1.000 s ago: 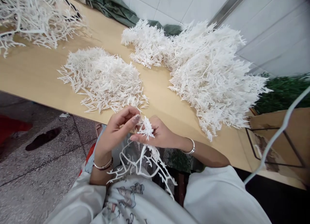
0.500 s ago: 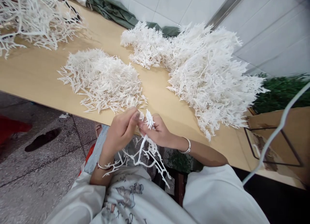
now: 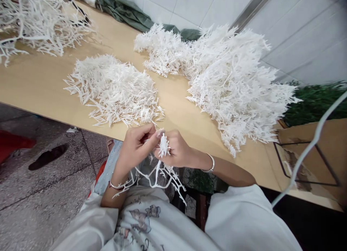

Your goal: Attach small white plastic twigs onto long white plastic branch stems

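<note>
My two hands meet at the table's front edge, both closed. My right hand (image 3: 177, 149) grips a white artificial branch (image 3: 155, 177), whose bare forked stems hang below the hands over my lap. A tuft of small white leaves (image 3: 163, 147) sticks out at the front of that hand. My left hand (image 3: 138, 144) pinches with thumb and finger at the top of this tuft; its fingertips are partly hidden. Just beyond the hands lies a heap of loose white leaf sprigs (image 3: 116, 88).
A larger pile of leafy white branches (image 3: 230, 84) lies to the right on the table (image 3: 173, 99). Bare white stems (image 3: 40, 23) are heaped at far left. Green cloth (image 3: 124, 12) lies along the tiled wall. At right are a cardboard box (image 3: 320, 146) and a pale cable (image 3: 309, 149).
My hands have drawn closer together, with my left thumb now over the leaf tuft. The tuft has come slightly lower, and the hanging stems have shifted a little up and left.
</note>
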{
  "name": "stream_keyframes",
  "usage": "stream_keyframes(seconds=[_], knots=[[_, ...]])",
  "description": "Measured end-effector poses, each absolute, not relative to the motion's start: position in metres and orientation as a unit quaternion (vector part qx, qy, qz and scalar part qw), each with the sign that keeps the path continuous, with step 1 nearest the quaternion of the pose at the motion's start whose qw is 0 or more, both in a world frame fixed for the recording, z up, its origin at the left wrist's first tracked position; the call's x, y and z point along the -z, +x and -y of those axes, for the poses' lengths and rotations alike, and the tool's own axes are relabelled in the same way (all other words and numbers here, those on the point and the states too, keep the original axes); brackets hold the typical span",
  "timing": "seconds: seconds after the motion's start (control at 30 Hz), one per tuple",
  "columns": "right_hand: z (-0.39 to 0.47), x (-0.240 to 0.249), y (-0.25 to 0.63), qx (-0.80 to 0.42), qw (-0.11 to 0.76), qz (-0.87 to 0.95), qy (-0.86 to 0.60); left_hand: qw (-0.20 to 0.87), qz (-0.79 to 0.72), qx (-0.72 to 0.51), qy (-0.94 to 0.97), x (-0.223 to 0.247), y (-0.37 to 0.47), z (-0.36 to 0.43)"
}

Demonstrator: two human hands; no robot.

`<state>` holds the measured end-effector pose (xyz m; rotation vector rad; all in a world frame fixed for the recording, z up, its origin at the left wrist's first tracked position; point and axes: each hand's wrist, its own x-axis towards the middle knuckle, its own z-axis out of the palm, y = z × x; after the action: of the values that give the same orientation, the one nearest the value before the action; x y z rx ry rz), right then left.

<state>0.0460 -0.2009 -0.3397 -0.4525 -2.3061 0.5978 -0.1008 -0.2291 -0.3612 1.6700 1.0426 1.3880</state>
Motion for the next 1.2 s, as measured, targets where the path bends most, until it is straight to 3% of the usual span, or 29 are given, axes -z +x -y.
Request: stream_keyframes(seconds=[0.3, 0.6, 0.97, 1.07, 1.2], knots=[[0.203, 0.344, 0.045, -0.19, 0.355, 0.897, -0.181, 0.318, -0.376, -0.526, 0.693, 0.362, -0.106, 0.226], [0.205, 0.339, 0.041, -0.238, 0.422, 0.839, -0.248, 0.154, -0.432, -0.572, 0.68, 0.365, -0.101, 0.227], [0.204, 0.339, 0.043, -0.234, 0.396, 0.842, -0.282, 0.099, -0.518, -0.565, 0.634, 0.364, -0.091, 0.227], [0.204, 0.333, 0.043, -0.293, 0.348, 0.832, -0.317, 0.143, -0.482, -0.581, 0.64, 0.364, -0.096, 0.225], [0.206, 0.324, 0.042, -0.409, 0.273, 0.818, -0.299, 0.313, -0.387, -0.594, 0.632, 0.365, -0.111, 0.224]])
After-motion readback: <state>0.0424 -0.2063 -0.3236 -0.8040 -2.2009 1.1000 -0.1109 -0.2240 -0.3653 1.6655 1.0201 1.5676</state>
